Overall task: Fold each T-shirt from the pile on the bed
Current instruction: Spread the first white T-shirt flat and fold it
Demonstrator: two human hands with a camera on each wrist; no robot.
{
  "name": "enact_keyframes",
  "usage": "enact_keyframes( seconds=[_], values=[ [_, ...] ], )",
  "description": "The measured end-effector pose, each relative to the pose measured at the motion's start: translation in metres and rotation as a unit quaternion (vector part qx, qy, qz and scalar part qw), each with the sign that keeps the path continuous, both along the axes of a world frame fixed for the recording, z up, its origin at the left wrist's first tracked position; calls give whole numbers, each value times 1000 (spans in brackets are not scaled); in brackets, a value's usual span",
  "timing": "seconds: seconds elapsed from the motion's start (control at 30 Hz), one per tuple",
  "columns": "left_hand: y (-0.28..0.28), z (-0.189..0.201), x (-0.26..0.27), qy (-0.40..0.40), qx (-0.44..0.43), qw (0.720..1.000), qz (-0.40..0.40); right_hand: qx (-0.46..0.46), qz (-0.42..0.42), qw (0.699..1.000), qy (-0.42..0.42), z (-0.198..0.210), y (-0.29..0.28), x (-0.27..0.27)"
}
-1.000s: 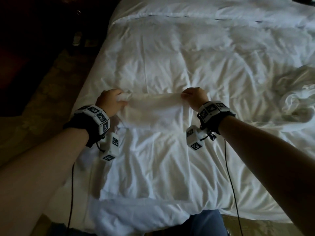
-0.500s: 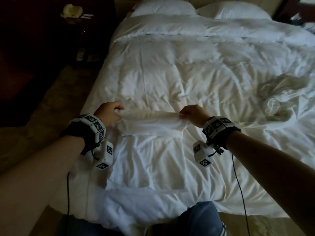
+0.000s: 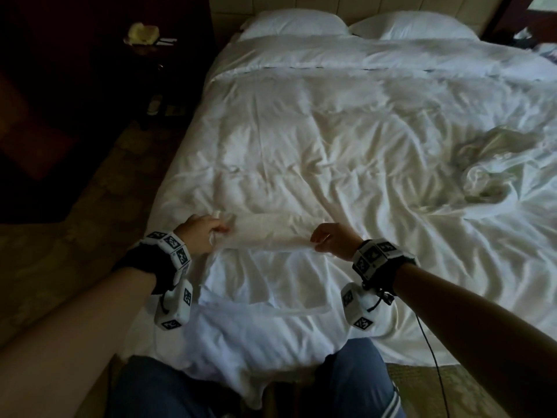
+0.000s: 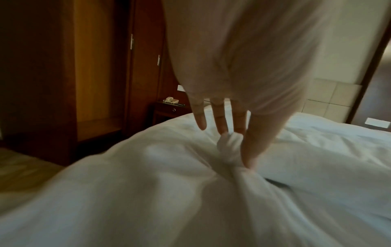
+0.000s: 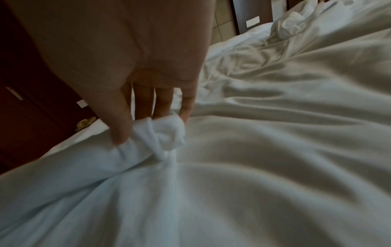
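The shirt [image 3: 265,276] lies flat on the near end of the bed [image 3: 346,140], right in front of the person. Its far edge is lifted and rolled over toward them.

The shirt looks thin, soft and very light. It will bend and wrinkle wherever it is pulled, and it cannot break. It is white on a white bed, so its edges are hard to see. A floppy thing like this is best held at two corners of one edge, so the edge stays straight and does not sag in the middle. That is just how it is held now.

The left hand [image 3: 200,236] holds the left end of the lifted edge. In the left wrist view the thumb [image 4: 257,147] presses a small bunch of cloth against the fingers [image 4: 220,115]. The fingers are long and only a little spread, not curled up tight.

The right hand [image 3: 333,241] holds the right end of the same edge. In the right wrist view its thumb [image 5: 118,120] and fingers [image 5: 162,102] pinch a thick wad of cloth. The fingers are close together and bent a little.

Between the two hands the edge is pulled fairly straight. It looks like the top half is being folded down over the bottom half. If one hand pulls more than the other, the fold may go crooked.

More crumpled shirts [image 3: 494,167] wait in a pile far off on the right side of the bed.
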State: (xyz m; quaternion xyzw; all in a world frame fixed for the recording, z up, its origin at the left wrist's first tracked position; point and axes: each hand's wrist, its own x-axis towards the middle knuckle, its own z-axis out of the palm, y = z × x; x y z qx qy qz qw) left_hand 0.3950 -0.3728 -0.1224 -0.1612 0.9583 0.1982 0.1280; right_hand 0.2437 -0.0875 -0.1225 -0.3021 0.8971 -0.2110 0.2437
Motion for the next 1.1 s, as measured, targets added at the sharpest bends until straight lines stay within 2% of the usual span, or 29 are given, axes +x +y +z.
enact_keyframes(
  seconds=[0.13,0.23,0.33,0.43,0.5,0.57,0.67,0.73,0.83,0.9,1.0,1.1],
  values=[
    [4,0,-3,39,50,997,51,51,30,998,33,-17,-4,1],
    [12,-2,-13,113,10,991,68,12,0,999,47,-18,-10,0],
    [24,-6,-24,173,42,983,43,-22,10,995,97,-17,-24,2],
    [36,-13,-36,58,49,996,-52,14,47,997,65,-20,-43,4],
    [37,-20,-44,-24,-13,995,-94,69,70,994,48,-29,-52,-1],
    [30,-30,-48,-69,-65,988,-118,110,75,991,26,-39,-52,-7],
    [20,-41,-51,-87,-67,990,-92,135,69,988,15,-51,-44,-16],
    [14,-42,-55,-51,-15,998,-40,135,65,989,20,-48,-41,-22],
    [2,-35,-63,-14,59,998,17,111,9,994,13,-41,-44,-39],
    [-9,-26,-67,-38,52,997,33,108,8,994,-1,-36,-46,-51],
    [-20,-16,-73,-96,25,995,6,128,62,990,-10,-26,-51,-62],
    [-23,-10,-78,-150,86,985,-5,107,62,992,16,-15,-53,-68]
  ],
)
